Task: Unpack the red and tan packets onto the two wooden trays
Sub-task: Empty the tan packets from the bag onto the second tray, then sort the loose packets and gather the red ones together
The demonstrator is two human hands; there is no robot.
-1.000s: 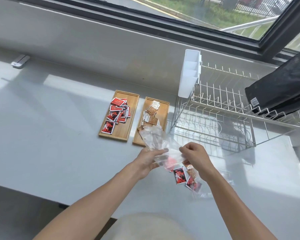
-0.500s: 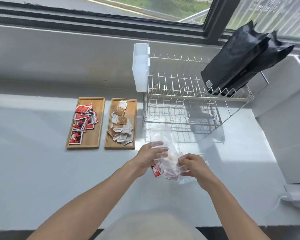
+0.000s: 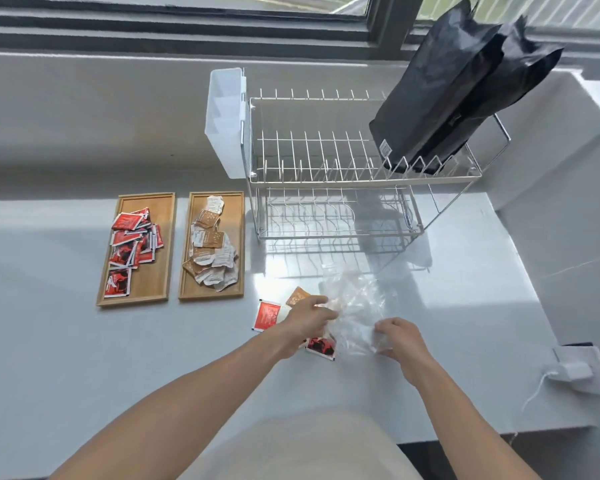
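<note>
Both hands grip a crumpled clear plastic bag (image 3: 355, 313) on the white counter (image 3: 49, 341): left hand (image 3: 307, 318) pinching its left side, right hand (image 3: 397, 337) its near edge. Loose red packets (image 3: 266, 315) lie beside it; wooden trays (image 3: 168, 244) sit toward the counter's far-left

Grey counter (image 3: 66, 341): trays (image 3: 136, 249), rack (image 3: 343, 188), packets (image 3: 266, 315).

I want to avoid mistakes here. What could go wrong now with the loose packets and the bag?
1. The left hand covers packets beside the red packet; one may be missed.
2. The plastic bag, gripped by the right hand, is crumpled; a packet inside might stay unnoticed.
</note>
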